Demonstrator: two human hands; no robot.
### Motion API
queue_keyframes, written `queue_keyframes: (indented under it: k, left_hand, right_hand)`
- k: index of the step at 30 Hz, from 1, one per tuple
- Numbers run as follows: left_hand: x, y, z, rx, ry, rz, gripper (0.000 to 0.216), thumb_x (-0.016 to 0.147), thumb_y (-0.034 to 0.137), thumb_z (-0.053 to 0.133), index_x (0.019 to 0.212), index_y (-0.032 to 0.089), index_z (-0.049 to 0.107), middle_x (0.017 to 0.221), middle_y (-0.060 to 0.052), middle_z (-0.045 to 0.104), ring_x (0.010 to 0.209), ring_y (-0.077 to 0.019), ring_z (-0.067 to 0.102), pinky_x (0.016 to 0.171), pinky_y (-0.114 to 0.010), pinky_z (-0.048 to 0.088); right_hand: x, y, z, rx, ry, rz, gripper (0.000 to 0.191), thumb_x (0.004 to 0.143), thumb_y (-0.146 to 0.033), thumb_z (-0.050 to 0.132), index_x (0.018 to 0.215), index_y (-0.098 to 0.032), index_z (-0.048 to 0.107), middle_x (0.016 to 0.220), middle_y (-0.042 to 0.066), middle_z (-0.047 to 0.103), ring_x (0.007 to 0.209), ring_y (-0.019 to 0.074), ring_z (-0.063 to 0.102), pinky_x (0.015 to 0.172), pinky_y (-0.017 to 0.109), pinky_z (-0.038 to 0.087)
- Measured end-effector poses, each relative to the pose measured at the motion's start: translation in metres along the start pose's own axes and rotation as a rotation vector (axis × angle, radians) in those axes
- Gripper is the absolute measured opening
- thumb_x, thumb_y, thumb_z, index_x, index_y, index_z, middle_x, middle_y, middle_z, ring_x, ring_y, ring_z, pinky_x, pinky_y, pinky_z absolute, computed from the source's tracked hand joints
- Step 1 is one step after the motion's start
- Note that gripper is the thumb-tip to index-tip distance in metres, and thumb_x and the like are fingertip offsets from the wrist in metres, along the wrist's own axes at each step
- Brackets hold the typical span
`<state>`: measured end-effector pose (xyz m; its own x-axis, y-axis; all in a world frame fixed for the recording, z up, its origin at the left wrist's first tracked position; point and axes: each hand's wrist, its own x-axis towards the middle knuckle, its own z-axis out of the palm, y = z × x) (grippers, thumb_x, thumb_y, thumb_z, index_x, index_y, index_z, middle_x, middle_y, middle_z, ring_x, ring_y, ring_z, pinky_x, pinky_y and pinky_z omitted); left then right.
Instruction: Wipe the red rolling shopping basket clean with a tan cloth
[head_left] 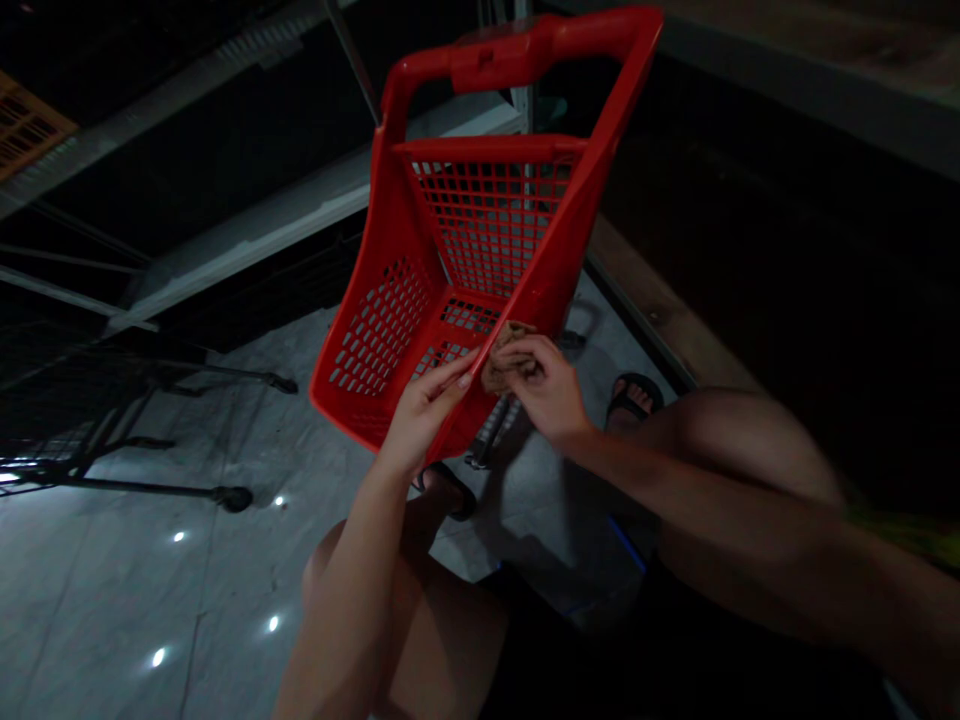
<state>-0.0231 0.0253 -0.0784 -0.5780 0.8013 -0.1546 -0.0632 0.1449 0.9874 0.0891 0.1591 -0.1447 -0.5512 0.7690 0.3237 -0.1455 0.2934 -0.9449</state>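
Observation:
In front of me stands a red plastic shopping cart (555, 300) with a perforated basket and a thick handle at the far end. My right hand (551, 390) is closed on a crumpled brown cloth (504, 365), which lies against the outer side of the basket near its rim. My left hand (429, 408) grips the rim of the same side wall, a little nearer to me, with the thumb pressed toward the fingers. Parts of the left fingers are hidden behind the rim.
Dark metal carts (150, 480) with wheels stand on the grey tiled floor (247, 580) to the left. Behind the red cart runs a pale shelf edge (285, 230). A wooden ledge (660, 310) borders the right side. My knees and sandalled feet flank the cart's near end.

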Motion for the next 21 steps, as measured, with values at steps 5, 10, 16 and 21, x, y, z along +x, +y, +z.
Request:
queue_keyframes:
  k: [5,10,16,21]
  left_hand:
    - [0.000,-0.001,-0.003,0.034,-0.017,-0.004,0.045,0.086,0.048,0.076,0.126,0.027,0.075,0.138,-0.004,0.070,0.136,-0.0282,0.061,0.123,-0.043,0.040]
    - [0.001,-0.006,-0.003,0.043,-0.037,0.001,0.042,0.087,0.048,0.075,0.125,0.029,0.076,0.137,-0.003,0.071,0.136,-0.0288,0.060,0.123,-0.044,0.041]
    - [0.004,-0.007,-0.004,-0.009,-0.025,-0.021,0.047,0.082,0.046,0.080,0.124,0.025,0.076,0.132,-0.007,0.074,0.131,-0.0299,0.065,0.119,-0.045,0.045]
    - [0.005,-0.007,-0.005,-0.092,-0.043,-0.026,0.041,0.083,0.040,0.078,0.121,0.025,0.078,0.133,-0.005,0.073,0.134,-0.0283,0.062,0.122,-0.043,0.042]
  right_hand:
    - [0.071,0.015,-0.021,0.013,0.293,-0.020,0.027,0.086,-0.017,0.061,0.111,-0.026,0.064,0.114,0.003,0.070,0.110,0.0202,0.065,0.101,0.040,0.053]
    - [0.113,0.021,-0.033,-0.091,0.418,-0.074,0.030,0.088,-0.017,0.058,0.117,-0.024,0.061,0.121,0.006,0.067,0.114,0.0214,0.063,0.105,0.044,0.051]
    - [0.006,-0.012,0.001,-0.075,-0.034,0.003,0.030,0.074,-0.011,0.059,0.098,-0.027,0.068,0.103,0.002,0.072,0.095,0.0204,0.070,0.081,0.034,0.059]
    - [-0.023,-0.021,0.007,-0.017,-0.171,-0.124,0.029,0.078,-0.009,0.057,0.092,-0.030,0.072,0.105,0.002,0.073,0.107,0.0206,0.069,0.092,0.037,0.059]
